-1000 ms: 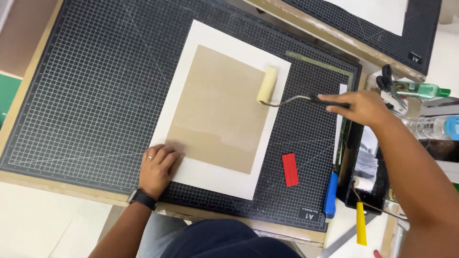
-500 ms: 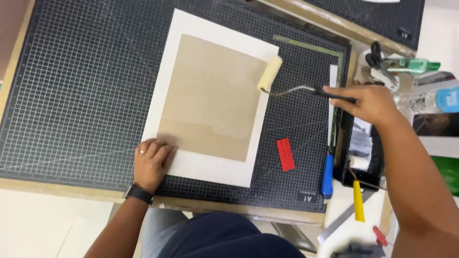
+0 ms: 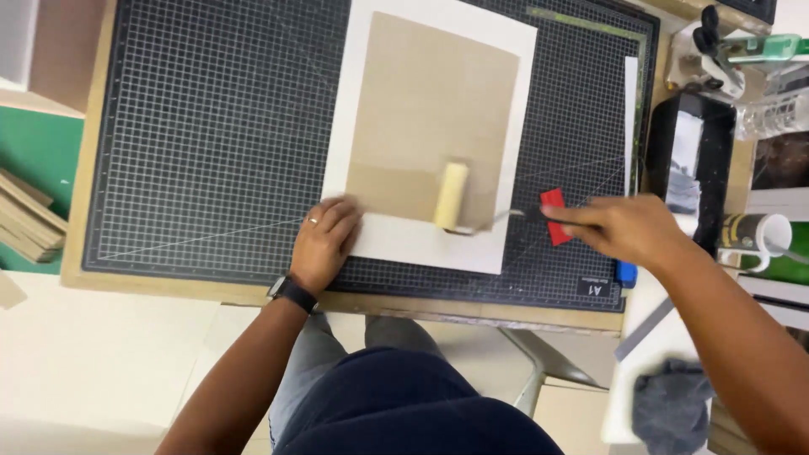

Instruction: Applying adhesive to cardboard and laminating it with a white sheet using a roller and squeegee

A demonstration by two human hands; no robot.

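The foam roller (image 3: 451, 195) is gripped by its handle in the right hand (image 3: 619, 227), low on the tan sheet (image 3: 430, 109). The white backing (image 3: 421, 240) is pinned at seven o'clock by the flat, open left hand (image 3: 324, 244). Uneven pressure could wrinkle the sheet; a slack pin could let the backing be skewed.

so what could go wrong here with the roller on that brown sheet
1. The roller sits near the brown sheet's lower edge; it may run off onto the white board.
2. Only the left hand pins the board, at one corner, so it might pivot on the mat.
3. The right hand is over the red piece and could knock it.
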